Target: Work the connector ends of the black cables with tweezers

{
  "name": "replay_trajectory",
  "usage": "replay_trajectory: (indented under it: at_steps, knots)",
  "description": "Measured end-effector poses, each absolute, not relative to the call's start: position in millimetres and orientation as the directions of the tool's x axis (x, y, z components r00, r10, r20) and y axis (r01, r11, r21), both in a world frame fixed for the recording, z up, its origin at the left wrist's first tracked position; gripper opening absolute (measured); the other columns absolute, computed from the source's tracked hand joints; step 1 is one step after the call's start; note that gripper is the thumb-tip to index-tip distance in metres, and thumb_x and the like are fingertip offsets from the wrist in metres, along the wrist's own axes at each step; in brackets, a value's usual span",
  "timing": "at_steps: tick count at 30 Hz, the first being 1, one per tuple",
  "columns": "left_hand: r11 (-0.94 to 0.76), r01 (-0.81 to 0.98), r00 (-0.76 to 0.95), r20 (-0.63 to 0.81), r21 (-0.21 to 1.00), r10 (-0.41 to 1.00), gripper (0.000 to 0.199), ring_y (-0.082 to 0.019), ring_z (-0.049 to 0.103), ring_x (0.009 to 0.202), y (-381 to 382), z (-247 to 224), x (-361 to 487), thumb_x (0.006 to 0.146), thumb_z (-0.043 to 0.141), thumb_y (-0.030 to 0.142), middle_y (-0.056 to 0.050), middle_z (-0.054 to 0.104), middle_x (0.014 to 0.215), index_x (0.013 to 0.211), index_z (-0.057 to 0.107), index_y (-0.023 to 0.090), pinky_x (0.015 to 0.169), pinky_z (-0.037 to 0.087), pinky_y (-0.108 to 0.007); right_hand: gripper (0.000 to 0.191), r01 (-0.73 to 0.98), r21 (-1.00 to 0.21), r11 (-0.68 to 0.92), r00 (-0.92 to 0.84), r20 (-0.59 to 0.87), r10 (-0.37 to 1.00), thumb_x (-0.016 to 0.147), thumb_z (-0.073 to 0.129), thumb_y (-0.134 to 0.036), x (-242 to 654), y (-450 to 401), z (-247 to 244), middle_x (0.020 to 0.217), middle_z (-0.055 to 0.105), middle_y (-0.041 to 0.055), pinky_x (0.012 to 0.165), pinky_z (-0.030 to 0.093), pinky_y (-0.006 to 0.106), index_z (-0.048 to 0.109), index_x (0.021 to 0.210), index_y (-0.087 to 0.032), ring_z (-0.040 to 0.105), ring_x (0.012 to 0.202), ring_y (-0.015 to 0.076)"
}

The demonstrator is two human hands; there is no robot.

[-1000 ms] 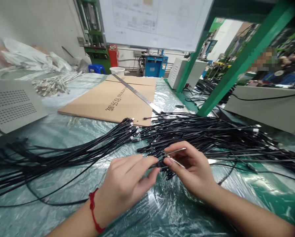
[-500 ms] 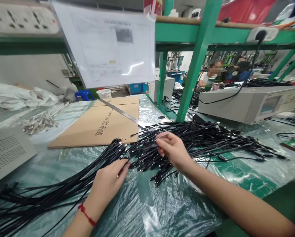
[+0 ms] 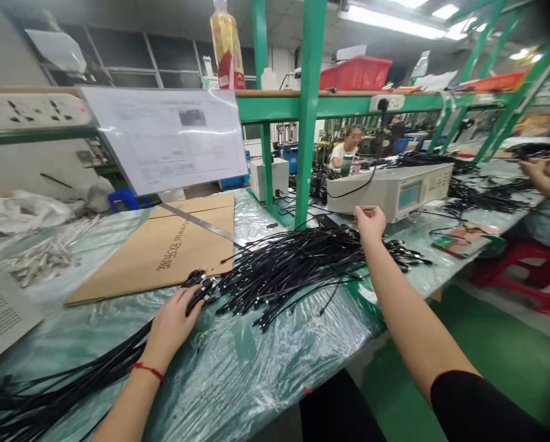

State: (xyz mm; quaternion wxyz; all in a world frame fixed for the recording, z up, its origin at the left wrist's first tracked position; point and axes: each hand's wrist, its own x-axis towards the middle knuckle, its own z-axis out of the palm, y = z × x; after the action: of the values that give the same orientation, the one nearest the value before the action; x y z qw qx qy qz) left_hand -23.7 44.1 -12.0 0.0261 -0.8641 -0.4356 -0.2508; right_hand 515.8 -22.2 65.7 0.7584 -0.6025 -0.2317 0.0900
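We curl our left hand (image 3: 170, 325) around the plug ends of the near cable bundle (image 3: 113, 359), apparently steadying it, so shifting it calls for keeping them together, while our right hand (image 3: 371, 224) hovers by the cable heap (image 3: 293, 264) and grey tester (image 3: 385, 199), fingertips close, pinching what we cannot tell.

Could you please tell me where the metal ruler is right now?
In the head view, the ruler lies diagonally across the cardboard, left of the cable pile.
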Motion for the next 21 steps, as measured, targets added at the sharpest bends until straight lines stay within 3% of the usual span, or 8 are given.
replay_trajectory:
  at_steps: [3, 8, 11, 14, 21]
  knots:
    - [-0.641, 0.745, 0.521, 0.440, 0.183, 0.731, 0.044, -0.029, 0.065, 0.105, 49, -16, -24, 0.098, 0.040, 0.047, -0.010, 0.064, 0.120, 0.124, 0.063, 0.020, 0.090, 0.052, -0.039, 0.032, 0.207, -0.969, 0.132, 0.844, 0.245, 0.478, 0.096, 0.062, -0.032, 517, -49, 44, 0.123, 0.061, 0.0091, 0.086, 0.057, 0.040, 0.059, 0.123, -0.015, 0.064, 0.104, 0.0203]
    - [-0.677, 0.714, 0.571, 0.411, 0.178, 0.711, 0.039, -0.025, 0.066, 0.099, 52, -20, -25, 0.097, 0.041, 0.046, -0.007, 0.067, 0.112, 0.108, 0.070, 0.023, 0.085, 0.051, -0.035, 0.028, 0.213, -0.976, -0.037, 0.653, 0.115, 0.749, 0.096, 0.062, -0.034, 474, -79, -11, 0.111, 0.066, 0.0073, 0.080, 0.059, 0.036, 0.062, 0.116, -0.014, 0.066, 0.093, 0.0171]
    - [-0.685, 0.706, 0.588, 0.390, 0.181, 0.709, 0.038, -0.025, 0.066, 0.098, 53, -21, -26, 0.097, 0.042, 0.046, -0.006, 0.069, 0.109, 0.103, 0.072, 0.023, 0.084, 0.050, -0.035, 0.027, 0.226, -0.972, -0.071, 0.566, 0.071, 0.821, 0.096, 0.062, -0.034, 451, -82, -33, 0.108, 0.066, 0.0066, 0.077, 0.059, 0.034, 0.062, 0.115, -0.013, 0.067, 0.090, 0.0160]
    - [-0.696, 0.690, 0.604, 0.374, 0.199, 0.704, 0.038, -0.025, 0.066, 0.096, 54, -22, -27, 0.096, 0.043, 0.045, -0.006, 0.071, 0.106, 0.099, 0.074, 0.023, 0.085, 0.050, -0.035, 0.028, 0.278, -0.960, -0.034, 0.566, 0.135, 0.813, 0.097, 0.061, -0.034, 442, -83, -35, 0.107, 0.066, 0.0064, 0.077, 0.059, 0.034, 0.062, 0.115, -0.013, 0.067, 0.089, 0.0158]
    - [-0.719, 0.634, 0.615, 0.377, 0.285, 0.692, 0.035, -0.024, 0.065, 0.096, 52, -20, -29, 0.094, 0.047, 0.045, -0.006, 0.072, 0.102, 0.097, 0.076, 0.024, 0.090, 0.050, -0.037, 0.029, 0.507, -0.856, 0.104, 0.615, 0.443, 0.652, 0.096, 0.062, -0.035, 448, -73, 8, 0.115, 0.065, 0.0078, 0.087, 0.057, 0.039, 0.062, 0.116, -0.014, 0.065, 0.099, 0.0189]
